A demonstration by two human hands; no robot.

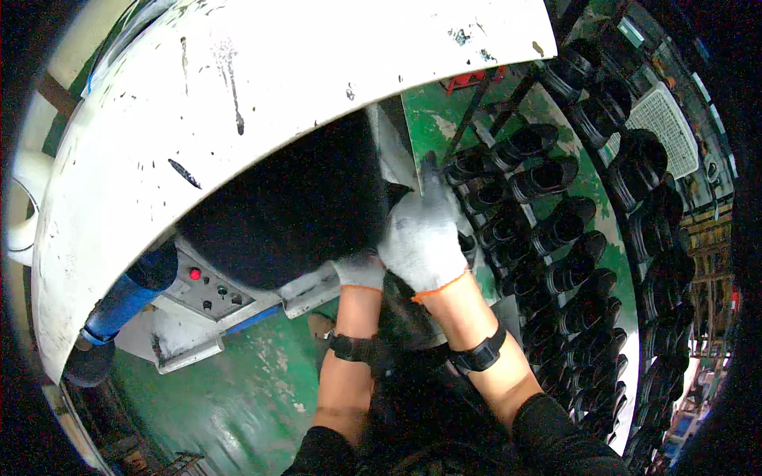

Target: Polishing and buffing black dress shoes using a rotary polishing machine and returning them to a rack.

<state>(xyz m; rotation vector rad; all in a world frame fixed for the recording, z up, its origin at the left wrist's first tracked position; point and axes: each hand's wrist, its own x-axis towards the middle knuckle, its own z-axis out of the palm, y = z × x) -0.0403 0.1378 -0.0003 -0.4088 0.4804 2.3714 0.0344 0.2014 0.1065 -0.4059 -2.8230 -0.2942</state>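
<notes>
My left hand (359, 271), in a white glove with an orange cuff, reaches to the lower edge of a large dark rounded shape (286, 210) under a white machine hood (262, 71). Dark material hides its fingers. Just right of it is my right hand (425, 247), gloved the same way and slightly blurred. One darkened finger of that glove points up and away from me, and the others bend round the near side of a black thing (397, 192). Only a pointed corner of this black thing shows, so its kind is unclear against the dark shape behind.
Rows of black shoes (563, 226) stand on racks along the right. Left of my hands, the machine carries a control panel (210, 287) with a red button, and a blue cylinder (131, 297) hangs beside it. A pale basket (663, 131) sits far right. The floor (238, 389) is worn green.
</notes>
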